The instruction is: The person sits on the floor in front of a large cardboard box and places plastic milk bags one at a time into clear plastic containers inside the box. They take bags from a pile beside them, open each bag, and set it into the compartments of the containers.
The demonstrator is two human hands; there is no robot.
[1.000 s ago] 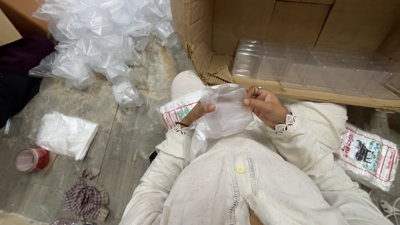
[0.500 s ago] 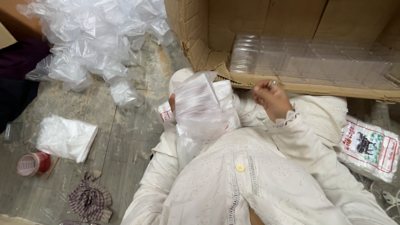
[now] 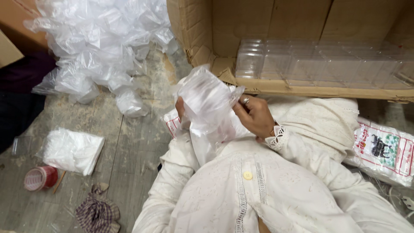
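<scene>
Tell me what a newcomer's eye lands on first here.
First, the clear plastic bag at centre, held between the left hand and right hand. Next, the heap of bags on the floor at upper left. Then the cardboard box at top, with clear containers inside.

1. The left hand (image 3: 180,111) is mostly hidden behind the clear plastic bag (image 3: 207,103)
2. The cardboard box (image 3: 276,51) is cut off by the top edge
3. The printed sack (image 3: 384,151) runs past the right edge
</scene>
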